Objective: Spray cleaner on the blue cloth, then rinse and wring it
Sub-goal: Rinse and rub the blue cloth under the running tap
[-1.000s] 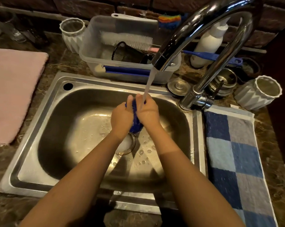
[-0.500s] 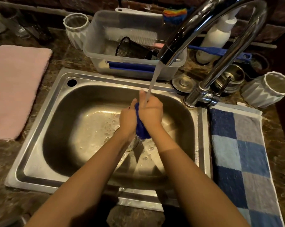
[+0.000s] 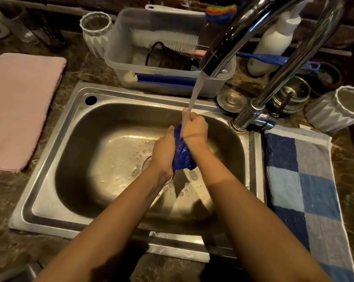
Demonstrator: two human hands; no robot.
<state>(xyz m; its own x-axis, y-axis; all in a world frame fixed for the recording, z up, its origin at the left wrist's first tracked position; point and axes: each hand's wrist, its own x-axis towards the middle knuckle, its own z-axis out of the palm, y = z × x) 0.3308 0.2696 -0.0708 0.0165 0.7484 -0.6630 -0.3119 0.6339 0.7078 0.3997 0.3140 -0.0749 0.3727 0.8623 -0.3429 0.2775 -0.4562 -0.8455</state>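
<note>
The wet blue cloth point(image 3: 182, 155) is bunched between both my hands over the steel sink point(image 3: 50, 180). My left hand point(image 3: 165, 149) grips its left side and my right hand point(image 3: 194, 129) grips its upper right part. Water runs from the chrome tap point(image 3: 229, 43) onto my right hand and the cloth. A loose end of the cloth hangs down below my hands. A white spray bottle point(image 3: 273, 41) stands behind the tap at the back right.
A clear plastic tub point(image 3: 168, 78) with brushes sits behind the sink. A pink towel point(image 3: 19, 106) lies on the left counter, a blue checked towel point(image 3: 302, 190) on the right. White ribbed cups point(image 3: 95, 31) point(image 3: 338, 110) stand at the back left and right.
My hands have shifted on the cloth under the stream, the right one sliding up and the left one down. More of the cloth now hangs out below them.
</note>
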